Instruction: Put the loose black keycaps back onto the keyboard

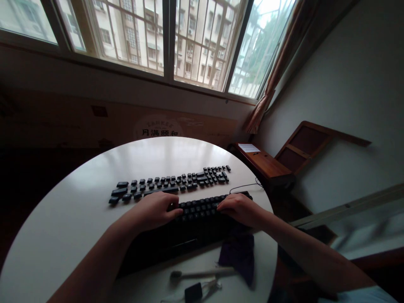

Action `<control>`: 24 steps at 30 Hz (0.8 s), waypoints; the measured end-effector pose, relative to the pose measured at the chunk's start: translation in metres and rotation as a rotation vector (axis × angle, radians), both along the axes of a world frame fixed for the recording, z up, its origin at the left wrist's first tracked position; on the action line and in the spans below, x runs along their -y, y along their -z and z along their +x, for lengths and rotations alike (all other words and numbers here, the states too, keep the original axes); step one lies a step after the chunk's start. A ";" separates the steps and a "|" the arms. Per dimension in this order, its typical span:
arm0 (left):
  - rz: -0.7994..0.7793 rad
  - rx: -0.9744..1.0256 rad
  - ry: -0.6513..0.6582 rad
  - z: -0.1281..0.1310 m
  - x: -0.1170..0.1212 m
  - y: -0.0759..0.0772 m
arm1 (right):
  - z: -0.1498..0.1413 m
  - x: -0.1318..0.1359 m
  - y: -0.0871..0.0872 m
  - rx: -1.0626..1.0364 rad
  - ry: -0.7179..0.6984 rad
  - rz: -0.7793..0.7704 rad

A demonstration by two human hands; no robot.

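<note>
On keyboard (pixel 158 242), some keycaps (pixel 198 209) seated; beyond keyboard, loose keycaps (pixel 122 184) unfitted; left hand (pixel 158 208), right hand (pixel 238 207) at keyboard, fingers bent, cannot tell if gripping

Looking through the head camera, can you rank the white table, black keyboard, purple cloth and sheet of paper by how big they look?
1. White table
2. Black keyboard
3. Purple cloth
4. Sheet of paper

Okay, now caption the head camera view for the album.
Two hands, left and right, on a black keyboard, loose keycaps in rows beyond it on a white table.
</note>
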State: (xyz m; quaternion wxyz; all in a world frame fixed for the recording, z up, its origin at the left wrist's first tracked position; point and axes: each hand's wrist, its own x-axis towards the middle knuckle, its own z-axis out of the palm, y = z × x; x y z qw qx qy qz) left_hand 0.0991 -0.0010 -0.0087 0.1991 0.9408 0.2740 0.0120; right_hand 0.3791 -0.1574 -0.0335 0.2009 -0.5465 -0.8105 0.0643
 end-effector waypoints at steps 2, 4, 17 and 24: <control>0.001 0.001 0.004 0.000 0.000 0.001 | -0.002 0.001 0.000 -0.003 -0.022 0.016; 0.007 -0.002 0.005 0.000 0.000 0.001 | -0.005 0.001 0.000 0.009 -0.018 0.025; 0.005 -0.008 -0.003 -0.001 -0.001 0.003 | 0.010 -0.013 -0.016 0.076 0.014 0.084; 0.004 -0.001 -0.012 -0.003 0.000 0.001 | 0.061 -0.140 -0.031 0.071 0.221 0.076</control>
